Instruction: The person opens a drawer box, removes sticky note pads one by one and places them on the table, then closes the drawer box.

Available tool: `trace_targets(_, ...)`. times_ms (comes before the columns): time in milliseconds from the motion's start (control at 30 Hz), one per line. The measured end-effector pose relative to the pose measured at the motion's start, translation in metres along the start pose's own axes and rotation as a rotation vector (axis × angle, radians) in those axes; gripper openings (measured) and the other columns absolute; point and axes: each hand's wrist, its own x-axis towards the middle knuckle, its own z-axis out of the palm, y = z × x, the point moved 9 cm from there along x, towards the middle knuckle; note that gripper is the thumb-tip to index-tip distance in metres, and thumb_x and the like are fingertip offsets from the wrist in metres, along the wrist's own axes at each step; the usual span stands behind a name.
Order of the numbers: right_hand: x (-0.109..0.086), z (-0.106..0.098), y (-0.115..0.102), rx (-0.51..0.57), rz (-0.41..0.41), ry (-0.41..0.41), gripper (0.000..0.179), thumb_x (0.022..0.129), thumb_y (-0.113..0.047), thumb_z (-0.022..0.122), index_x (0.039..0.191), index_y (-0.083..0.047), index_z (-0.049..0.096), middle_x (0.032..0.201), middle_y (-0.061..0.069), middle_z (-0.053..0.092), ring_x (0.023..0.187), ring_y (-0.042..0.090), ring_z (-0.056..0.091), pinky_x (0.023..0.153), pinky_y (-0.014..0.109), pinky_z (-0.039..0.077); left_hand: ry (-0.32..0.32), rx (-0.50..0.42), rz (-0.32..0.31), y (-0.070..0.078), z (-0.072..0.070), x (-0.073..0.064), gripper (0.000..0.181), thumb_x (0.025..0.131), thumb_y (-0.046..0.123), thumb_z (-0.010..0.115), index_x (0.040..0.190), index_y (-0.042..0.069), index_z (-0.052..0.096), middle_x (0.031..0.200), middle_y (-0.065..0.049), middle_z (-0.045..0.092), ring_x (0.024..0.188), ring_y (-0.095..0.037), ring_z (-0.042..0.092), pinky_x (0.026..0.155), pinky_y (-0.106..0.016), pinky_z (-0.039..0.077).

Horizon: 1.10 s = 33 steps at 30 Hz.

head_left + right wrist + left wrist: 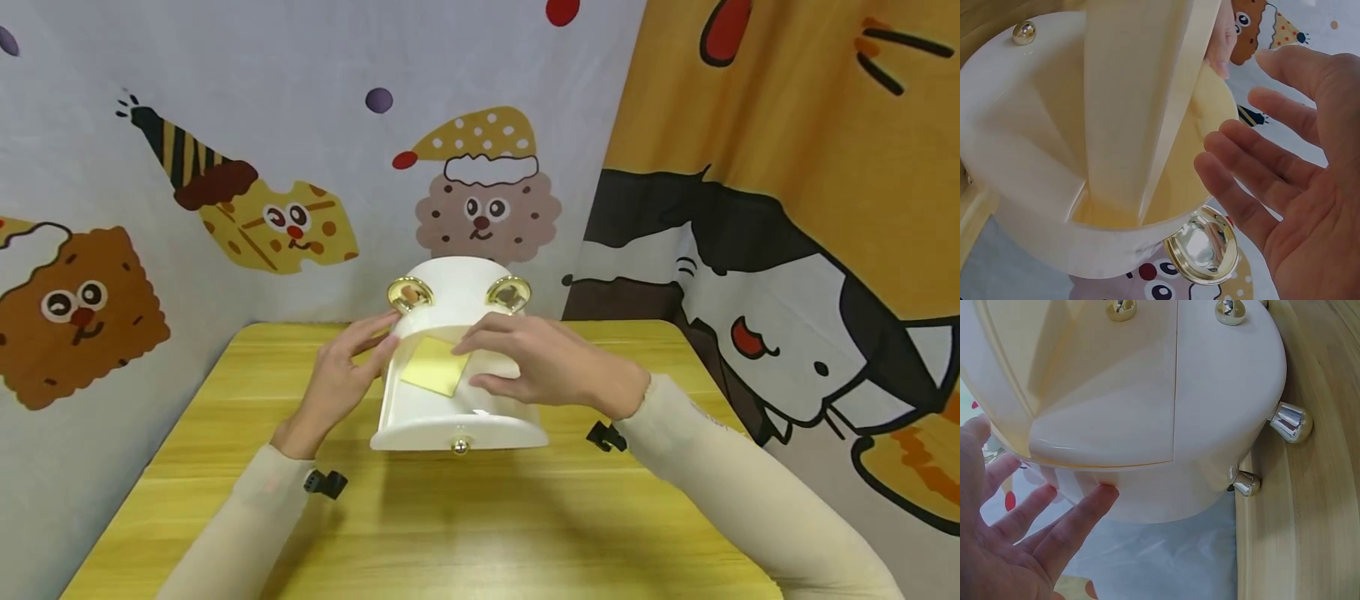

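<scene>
A white rounded box (pixel 465 283) with two gold ear-shaped pieces stands on the table, its front drawer (pixel 420 437) pulled out toward me. On that drawer lies a square yellow paper note (pixel 433 367). My left hand (pixel 339 373) is at the box's left side. In the left wrist view, its spread fingertips (pixel 1107 490) rest at the white side wall. Over the drawer's right half is my right hand (pixel 540 365), fingertips right at the note's edge in the head view. From the right wrist, its loosely bent fingers (pixel 1241 197) hold nothing, beside the gold ear (pixel 1204 247).
A small gold knob (pixel 461 446) sticks out at the drawer's front. Gold feet (pixel 1291 422) lift the box off the wooden table (pixel 480 533). A cartoon-printed cloth (pixel 300 83) hangs behind, and a yellow curtain (pixel 787 108) hangs at the right.
</scene>
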Motion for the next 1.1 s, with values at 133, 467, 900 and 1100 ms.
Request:
trace_targets(133, 0.004, 0.006, 0.002, -0.003, 0.014, -0.063, 0.037, 0.109, -0.031, 0.087, 0.141, -0.013, 0.081, 0.142, 0.005, 0.082, 0.100, 0.023, 0.084, 0.087, 0.040, 0.072, -0.005, -0.006, -0.008, 0.000, 0.000, -0.001, 0.040, 0.116, 0.010, 0.074, 0.156, 0.012, 0.075, 0.163, -0.015, 0.072, 0.133, -0.044, 0.081, 0.093, -0.009, 0.063)
trace_targets(467, 0.013, 0.018, -0.001, -0.025, 0.013, -0.189, 0.046, 0.111, -0.036, 0.084, 0.152, -0.015, 0.077, 0.156, 0.009, 0.077, 0.116, 0.028, 0.087, 0.103, 0.045, 0.072, -0.001, 0.005, 0.027, 0.003, -0.002, -0.001, 0.041, 0.116, 0.008, 0.072, 0.156, 0.011, 0.075, 0.161, -0.016, 0.073, 0.134, -0.044, 0.080, 0.103, -0.007, 0.058)
trace_targets(900, 0.019, 0.030, 0.000, -0.039, 0.035, -0.301, 0.051, 0.112, -0.038, 0.082, 0.157, -0.015, 0.073, 0.167, 0.014, 0.069, 0.129, 0.034, 0.084, 0.112, 0.050, 0.069, -0.013, -0.028, -0.021, -0.002, 0.000, 0.000, 0.041, 0.116, 0.012, 0.074, 0.156, 0.015, 0.075, 0.163, -0.013, 0.072, 0.132, -0.044, 0.081, 0.080, -0.016, 0.068)
trace_targets(1100, 0.024, 0.032, 0.001, -0.066, 0.026, -0.313, 0.054, 0.112, -0.040, 0.082, 0.158, -0.014, 0.072, 0.166, 0.014, 0.070, 0.133, 0.032, 0.082, 0.112, 0.050, 0.069, -0.014, -0.034, -0.029, -0.003, 0.001, 0.001, 0.041, 0.116, 0.012, 0.074, 0.157, 0.015, 0.075, 0.165, -0.012, 0.071, 0.132, -0.046, 0.081, 0.074, -0.019, 0.069)
